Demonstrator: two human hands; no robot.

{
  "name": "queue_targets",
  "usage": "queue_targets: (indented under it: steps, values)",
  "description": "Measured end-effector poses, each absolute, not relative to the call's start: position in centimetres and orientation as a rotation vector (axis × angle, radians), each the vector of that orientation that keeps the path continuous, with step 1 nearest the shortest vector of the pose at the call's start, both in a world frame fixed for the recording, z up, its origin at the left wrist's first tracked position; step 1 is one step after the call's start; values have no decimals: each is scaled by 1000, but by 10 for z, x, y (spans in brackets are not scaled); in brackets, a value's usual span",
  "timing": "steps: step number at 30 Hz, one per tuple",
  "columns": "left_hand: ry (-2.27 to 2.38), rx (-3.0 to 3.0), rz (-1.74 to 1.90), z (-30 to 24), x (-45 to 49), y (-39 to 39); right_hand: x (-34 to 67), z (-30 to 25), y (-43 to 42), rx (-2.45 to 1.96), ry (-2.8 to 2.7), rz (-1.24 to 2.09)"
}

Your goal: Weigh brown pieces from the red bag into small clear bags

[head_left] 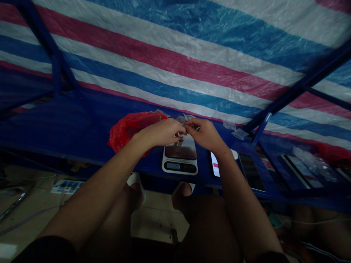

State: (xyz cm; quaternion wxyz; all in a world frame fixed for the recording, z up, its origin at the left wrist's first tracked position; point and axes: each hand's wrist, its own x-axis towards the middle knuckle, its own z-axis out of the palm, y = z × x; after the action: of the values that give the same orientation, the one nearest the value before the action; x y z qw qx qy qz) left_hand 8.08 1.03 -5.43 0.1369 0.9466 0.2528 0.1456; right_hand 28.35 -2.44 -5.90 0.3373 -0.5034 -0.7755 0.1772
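Both my hands meet fingertip to fingertip above the back of a white digital scale (179,166) with a shiny metal plate (181,152). My left hand (168,132) is closed in a pinch. My right hand (205,132) pinches too, thumb and forefinger together. Between and behind their fingertips shows a crinkled clear plastic bag (187,117), largely covered by the fingers. Under my left fingers, a small shape on the plate could be an item or a reflection. Lit digits show on the scale's display (173,166). Left of the scale lies a crumpled, open red plastic bag (123,129).
A lit phone (214,164) lies beneath my right forearm, with a dark-screened device (251,171) beside it. Small clear bags (240,134) lie near the striped sheet (170,65) behind the blue table (82,124). Blue metal braces (298,87) slant up at both sides.
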Motion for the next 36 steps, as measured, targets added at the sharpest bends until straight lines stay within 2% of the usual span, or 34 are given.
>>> queue_targets:
  steps: [7,11,16,19,26,36]
  values:
    - [706,2724,594,-55,75,15,281,-60,-25,-1289,-2000,408]
    - [875,2712,596,-49,47,18,265,-58,-28,-1261,-2009,343]
    - [1324,2544,295,-52,-12,16,218,-64,-33,-1179,-2140,342]
    - [1442,2447,163,-63,-34,16,186,-74,-31,-1180,-2320,333]
    - [1471,2446,217,-94,-39,32,144,-102,-9,-1286,-2536,281]
    - [1592,2430,185,-115,-44,49,106,-103,17,-1572,-2473,278]
